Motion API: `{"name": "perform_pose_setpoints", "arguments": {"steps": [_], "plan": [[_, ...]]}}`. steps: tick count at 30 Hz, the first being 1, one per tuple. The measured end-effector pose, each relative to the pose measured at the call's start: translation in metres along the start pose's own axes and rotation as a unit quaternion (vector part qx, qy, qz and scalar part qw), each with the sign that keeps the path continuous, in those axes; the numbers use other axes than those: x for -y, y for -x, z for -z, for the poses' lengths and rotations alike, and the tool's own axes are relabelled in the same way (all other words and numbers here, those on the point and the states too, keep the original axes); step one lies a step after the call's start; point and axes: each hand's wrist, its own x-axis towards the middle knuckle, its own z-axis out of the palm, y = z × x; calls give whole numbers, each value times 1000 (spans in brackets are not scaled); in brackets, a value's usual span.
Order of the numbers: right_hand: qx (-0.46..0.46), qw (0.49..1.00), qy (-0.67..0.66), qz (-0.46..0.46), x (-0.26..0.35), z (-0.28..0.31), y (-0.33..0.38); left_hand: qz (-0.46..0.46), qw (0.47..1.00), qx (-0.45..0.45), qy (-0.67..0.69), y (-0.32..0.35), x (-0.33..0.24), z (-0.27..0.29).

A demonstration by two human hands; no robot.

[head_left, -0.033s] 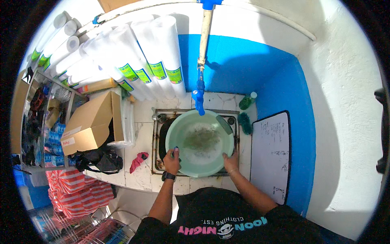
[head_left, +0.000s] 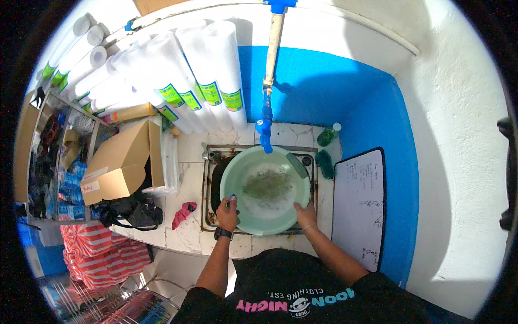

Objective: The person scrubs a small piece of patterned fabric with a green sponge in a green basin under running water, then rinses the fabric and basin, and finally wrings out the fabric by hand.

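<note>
A pale green round basin (head_left: 241, 208) sits in a metal sink (head_left: 215, 183). It holds shallow water with dark specks in the middle. My left hand (head_left: 227, 211) grips the basin's near-left rim, and a black watch (head_left: 223, 233) is on that wrist. My right hand (head_left: 306, 215) grips the near-right rim. A blue tap (head_left: 265, 129) on a pale pipe hangs over the basin's far edge.
Left of the sink on the tiled counter (head_left: 189, 237) lie a pink cloth (head_left: 183, 213), a black bag (head_left: 132, 211) and an open cardboard box (head_left: 116, 162). Tall white rolls (head_left: 205, 81) lean behind. A green bottle (head_left: 327, 136), a green brush (head_left: 325, 163) and a whiteboard (head_left: 359, 205) are to the right.
</note>
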Motion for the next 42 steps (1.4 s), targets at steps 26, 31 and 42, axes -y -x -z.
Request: {"name": "perform_pose_setpoints", "arguments": {"steps": [26, 31, 42], "plan": [[10, 968, -89, 235, 161, 101, 44, -25, 997, -11, 77, 1, 24, -32], [-27, 942, -48, 332, 150, 107, 45, 37, 994, 20, 104, -1, 20, -35], [-39, 886, 2, 462, 131, 103, 42, 57, 989, 25, 135, -3, 29, -37]]}}
